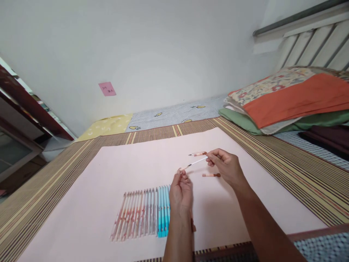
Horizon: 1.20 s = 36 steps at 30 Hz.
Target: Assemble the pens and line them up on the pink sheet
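A slim white pen refill with a dark band near its lower end slants between my two hands above the pink sheet. My right hand pinches its upper end. The fingers of my left hand are closed at its lower end, around a small pale tip. Beyond the hands lie a pen part with a dark point and brown end. A short pink and brown pen barrel piece rests below my right hand. Left of my left wrist is a row of several pale pens and several blue pens, partly covered by my forearm.
The pink sheet lies on a striped mat. Folded orange and floral bedding is piled at the right, near a radiator. A pink note sticks to the wall. A brown piece shows beside my left forearm.
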Each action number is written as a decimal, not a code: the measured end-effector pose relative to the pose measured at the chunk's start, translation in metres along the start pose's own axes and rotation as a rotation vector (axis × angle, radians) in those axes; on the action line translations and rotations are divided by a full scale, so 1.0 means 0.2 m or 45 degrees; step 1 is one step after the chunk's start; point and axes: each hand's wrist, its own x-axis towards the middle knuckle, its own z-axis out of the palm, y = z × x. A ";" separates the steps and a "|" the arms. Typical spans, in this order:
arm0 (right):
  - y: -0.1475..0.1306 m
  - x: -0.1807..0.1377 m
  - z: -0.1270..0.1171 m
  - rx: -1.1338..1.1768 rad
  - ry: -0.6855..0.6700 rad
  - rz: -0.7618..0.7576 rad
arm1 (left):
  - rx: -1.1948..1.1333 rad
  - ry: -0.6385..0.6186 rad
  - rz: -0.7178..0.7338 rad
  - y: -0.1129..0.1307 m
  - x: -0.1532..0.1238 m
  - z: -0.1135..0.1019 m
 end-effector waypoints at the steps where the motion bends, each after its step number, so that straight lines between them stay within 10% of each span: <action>1: -0.01 0.00 0.00 0.013 0.015 -0.012 | 0.001 -0.011 -0.003 0.00 0.00 0.00; 28: 0.01 -0.09 0.17 0.091 -0.294 0.075 | 0.209 -0.199 0.099 -0.03 -0.05 0.04; 36: 0.08 -0.01 -0.04 -0.292 -0.242 0.132 | 0.005 -0.088 -0.047 -0.02 -0.02 0.02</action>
